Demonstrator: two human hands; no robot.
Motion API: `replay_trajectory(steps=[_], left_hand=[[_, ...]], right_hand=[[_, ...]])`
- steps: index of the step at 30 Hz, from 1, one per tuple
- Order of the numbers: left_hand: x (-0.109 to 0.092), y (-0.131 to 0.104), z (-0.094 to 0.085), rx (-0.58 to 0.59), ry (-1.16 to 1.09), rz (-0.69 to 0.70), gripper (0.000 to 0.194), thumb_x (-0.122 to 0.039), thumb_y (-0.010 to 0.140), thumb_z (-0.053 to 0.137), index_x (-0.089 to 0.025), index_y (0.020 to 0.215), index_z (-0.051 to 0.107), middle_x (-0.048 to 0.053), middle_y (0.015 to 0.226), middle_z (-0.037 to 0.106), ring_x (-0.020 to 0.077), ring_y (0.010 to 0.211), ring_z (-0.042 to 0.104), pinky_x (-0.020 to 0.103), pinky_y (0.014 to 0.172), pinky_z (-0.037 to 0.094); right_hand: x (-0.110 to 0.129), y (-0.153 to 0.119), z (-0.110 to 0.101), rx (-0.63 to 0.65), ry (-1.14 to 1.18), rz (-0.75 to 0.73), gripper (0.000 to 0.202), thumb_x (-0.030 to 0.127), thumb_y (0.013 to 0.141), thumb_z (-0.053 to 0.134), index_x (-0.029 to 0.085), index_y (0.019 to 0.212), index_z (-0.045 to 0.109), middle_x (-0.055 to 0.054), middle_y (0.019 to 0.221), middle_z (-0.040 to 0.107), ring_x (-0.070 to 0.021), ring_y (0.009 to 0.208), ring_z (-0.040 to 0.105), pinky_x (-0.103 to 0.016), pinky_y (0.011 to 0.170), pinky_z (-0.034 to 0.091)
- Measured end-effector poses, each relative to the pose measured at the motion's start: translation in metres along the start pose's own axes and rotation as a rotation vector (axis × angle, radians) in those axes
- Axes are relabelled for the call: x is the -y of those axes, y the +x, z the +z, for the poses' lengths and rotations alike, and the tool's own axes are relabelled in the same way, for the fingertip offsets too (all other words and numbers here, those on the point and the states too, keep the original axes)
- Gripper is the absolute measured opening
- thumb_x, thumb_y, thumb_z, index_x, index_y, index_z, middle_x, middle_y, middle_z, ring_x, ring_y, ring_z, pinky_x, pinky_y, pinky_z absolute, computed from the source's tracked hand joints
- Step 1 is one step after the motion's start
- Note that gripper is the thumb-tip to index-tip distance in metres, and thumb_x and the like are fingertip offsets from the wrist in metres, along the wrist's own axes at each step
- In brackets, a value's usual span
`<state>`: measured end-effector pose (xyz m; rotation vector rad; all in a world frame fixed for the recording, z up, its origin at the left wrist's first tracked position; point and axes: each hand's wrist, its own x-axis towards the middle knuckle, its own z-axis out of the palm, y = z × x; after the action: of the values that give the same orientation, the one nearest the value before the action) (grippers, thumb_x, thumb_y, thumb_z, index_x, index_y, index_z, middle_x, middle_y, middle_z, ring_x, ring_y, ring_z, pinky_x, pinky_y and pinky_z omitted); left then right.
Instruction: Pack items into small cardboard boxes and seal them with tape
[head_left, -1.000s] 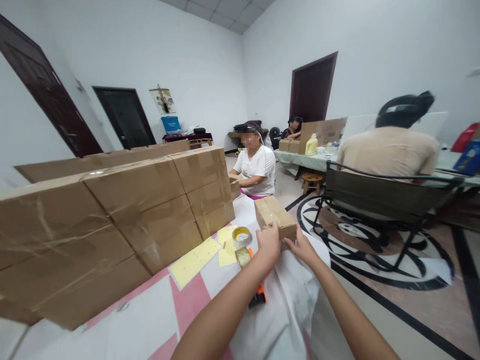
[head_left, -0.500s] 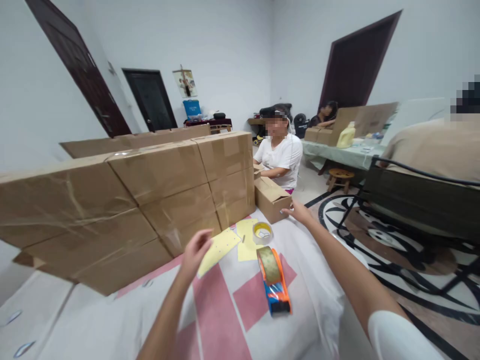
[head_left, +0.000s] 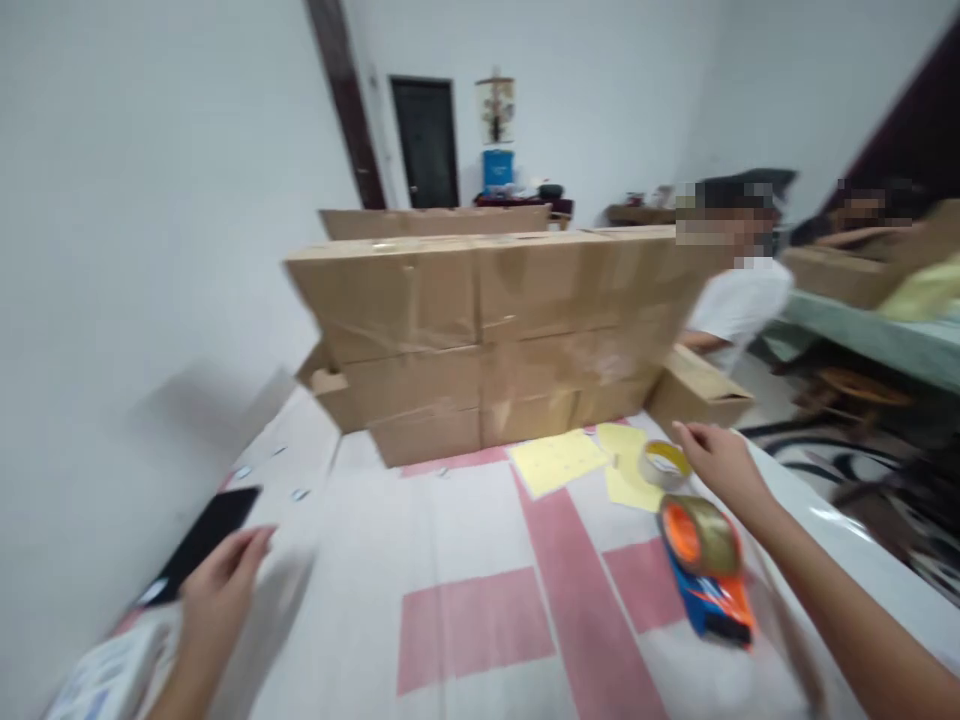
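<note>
My left hand (head_left: 223, 585) hovers over the left side of the covered table (head_left: 360, 560), beside a flat black object (head_left: 206, 535); its fingers are curled together, and anything within them is hidden. On the right, my right hand (head_left: 716, 462) is near a roll of tape (head_left: 664, 464) and a small carton (head_left: 697, 388), fingers bent and blurred, their grip unclear. Below it lies an orange and blue tape dispenser (head_left: 709, 575) with a tape roll. Yellow sheets (head_left: 559, 460) lie in front of the stacked cartons (head_left: 480, 340).
Beyond the stack, at the right, a person in a white shirt (head_left: 742, 305) sits. Another table with a green cover (head_left: 862, 330) and a wooden stool (head_left: 855, 390) stand farther right. A white box-like object (head_left: 112, 675) is at the lower left.
The view has turned left. My left hand has moved to the table's left side, near the black object. My right hand has come away from the small carton's near end.
</note>
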<state>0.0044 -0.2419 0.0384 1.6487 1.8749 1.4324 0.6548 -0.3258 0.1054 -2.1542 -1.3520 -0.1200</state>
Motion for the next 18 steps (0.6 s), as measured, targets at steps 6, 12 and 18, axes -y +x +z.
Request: replay_trajectory(steps=[6,12,18], left_hand=[[0.023,0.099,0.073,-0.122,-0.250,-0.137,0.047,-0.052,0.077,0.063,-0.015,0.105,0.063,0.011,0.099,0.072,0.0223,0.093,0.068,0.038,0.090,0.055],[0.015,0.176,0.149,-0.076,-0.423,-0.235,0.062,-0.045,0.086,0.069,-0.015,0.135,0.049,0.019,0.135,0.061,0.0232,0.119,0.061,0.038,0.100,0.050],[-0.003,0.212,0.175,-0.126,-0.451,-0.312,0.039,-0.052,0.097,0.054,-0.016,0.103,0.066,0.006,0.104,0.070,0.0198,0.098,0.066,0.044,0.094,0.051]], right_hand=[[0.200,-0.024,0.074,0.301,0.174,-0.468,0.045,0.048,0.094,0.043,0.023,0.056,0.049,-0.001,0.050,0.053,-0.0174,0.049,0.050,-0.029,0.052,0.032],[0.369,-0.078,0.178,0.513,0.373,-0.718,0.021,0.025,0.095,0.047,0.021,0.090,0.067,-0.006,0.088,0.074,-0.0196,0.076,0.067,-0.029,0.068,0.046],[0.442,-0.093,0.233,0.495,0.367,-0.743,0.028,0.019,0.094,0.050,0.015,0.115,0.067,-0.012,0.118,0.072,-0.0234,0.109,0.067,-0.035,0.096,0.051]])
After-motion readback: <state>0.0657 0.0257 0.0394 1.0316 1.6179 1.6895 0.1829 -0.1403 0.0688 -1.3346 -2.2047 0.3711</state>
